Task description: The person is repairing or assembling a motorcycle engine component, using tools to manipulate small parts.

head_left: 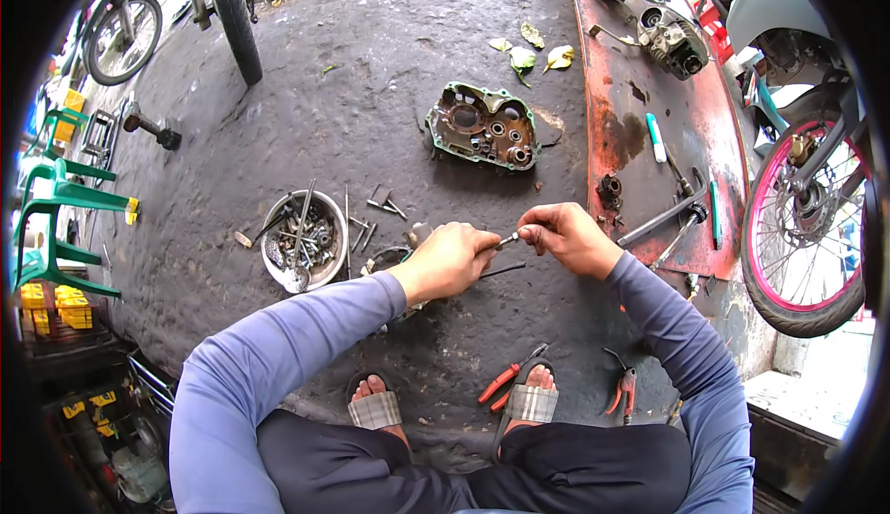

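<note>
Left hand [452, 259] and right hand [567, 237] pinch a small metal part [507, 240], apparently adjusting it; next likely needs steady alignment.

The small silvery rod-shaped metal part [508, 239] looks shiny, the open grey metal engine casing [482, 129] oily, the broad red-painted metal plate [705, 134] stained, the green plastic chairs [91, 197] smooth, the dark grey ground [306, 97] rough.
</note>
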{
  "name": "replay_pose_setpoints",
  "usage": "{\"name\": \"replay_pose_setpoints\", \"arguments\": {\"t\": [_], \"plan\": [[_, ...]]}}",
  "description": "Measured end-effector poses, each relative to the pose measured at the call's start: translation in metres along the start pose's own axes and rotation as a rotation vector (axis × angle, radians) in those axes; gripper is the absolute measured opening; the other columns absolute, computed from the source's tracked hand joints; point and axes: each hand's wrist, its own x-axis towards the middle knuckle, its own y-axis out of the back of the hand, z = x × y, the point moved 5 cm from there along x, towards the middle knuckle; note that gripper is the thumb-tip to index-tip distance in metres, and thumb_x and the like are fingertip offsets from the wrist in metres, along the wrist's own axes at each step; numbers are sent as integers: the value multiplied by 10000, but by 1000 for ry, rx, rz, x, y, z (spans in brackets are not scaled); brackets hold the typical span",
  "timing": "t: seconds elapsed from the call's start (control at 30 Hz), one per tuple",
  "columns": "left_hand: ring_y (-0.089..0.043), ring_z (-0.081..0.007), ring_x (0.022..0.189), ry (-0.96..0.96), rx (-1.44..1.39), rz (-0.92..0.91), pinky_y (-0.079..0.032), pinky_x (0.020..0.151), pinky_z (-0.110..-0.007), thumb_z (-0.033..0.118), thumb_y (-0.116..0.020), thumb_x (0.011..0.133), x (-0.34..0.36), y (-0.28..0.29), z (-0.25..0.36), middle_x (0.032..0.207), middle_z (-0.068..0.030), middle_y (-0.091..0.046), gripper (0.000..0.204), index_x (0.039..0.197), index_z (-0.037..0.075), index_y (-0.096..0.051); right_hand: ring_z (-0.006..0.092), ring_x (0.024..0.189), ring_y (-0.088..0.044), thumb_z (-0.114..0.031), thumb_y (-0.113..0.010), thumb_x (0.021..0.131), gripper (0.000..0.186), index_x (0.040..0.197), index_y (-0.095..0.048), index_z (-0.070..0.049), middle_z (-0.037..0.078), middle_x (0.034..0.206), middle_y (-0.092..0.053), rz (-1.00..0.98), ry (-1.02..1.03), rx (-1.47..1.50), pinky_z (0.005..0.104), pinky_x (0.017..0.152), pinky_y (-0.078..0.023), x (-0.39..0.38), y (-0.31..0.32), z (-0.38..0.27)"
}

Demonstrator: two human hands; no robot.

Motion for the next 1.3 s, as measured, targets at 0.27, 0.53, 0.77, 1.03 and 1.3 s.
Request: {"name": "replay_pose_setpoints", "arguments": {"t": [0.27, 0.53, 0.77, 1.03, 1.3], "plan": [[-653, -367, 919, -31, 21, 49, -510, 824, -446, 144, -625, 909, -1, -1, 0, 939, -183, -696, 265, 1128, 3, -677, 93, 599, -457, -351, -507, 1027, 439, 812, -585, 24, 14, 643, -536, -18, -162, -124, 300, 557, -417, 7, -7, 8], [-656, -363, 910, -23, 9, 34, -510, 816, -439, 127, -622, 904, -2, -1, -2, 929, -188, -694, 258, 1118, -6, -678, 77, 478, -348, -446, -471, 1028, 493, 658, -470, -121, -32, 549, -380, -248, -401, 375, 300, 453, -314, 2, -18, 22], [-672, -358, 929, -24, -11, 48, -523, 824, -428, 158, -619, 915, 0, -2, -1, 955, -197, -705, 279, 1128, -15, -670, 88, 482, -398, -489, -436, 1039, 554, 650, -492, -99, -21, 547, -417, 297, 602, -342, 304, 462, -344, 10, -10, -3], [-714, -308, 906, 106, -174, 61, -539, 798, -401, 230, -624, 943, 14, -3, 7, 973, -191, -724, 289, 1109, 0, -675, 176, 596, -496, -368, -472, 1027, 472, 792, -575, 28, 64, 607, -481, 140, 349, -312, 361, 611, -455, 6, -9, -3], [-697, -194, 780, 110, -181, 80, -532, 730, -355, 186, -630, 946, 18, -10, -1, 860, -149, -728, 241, 1047, -28, -677, 85, 544, -451, -408, -458, 1043, 505, 749, -573, -13, -19, 601, -494, 122, 150, -238, 299, 529, -399, 5, -10, 7]]}}
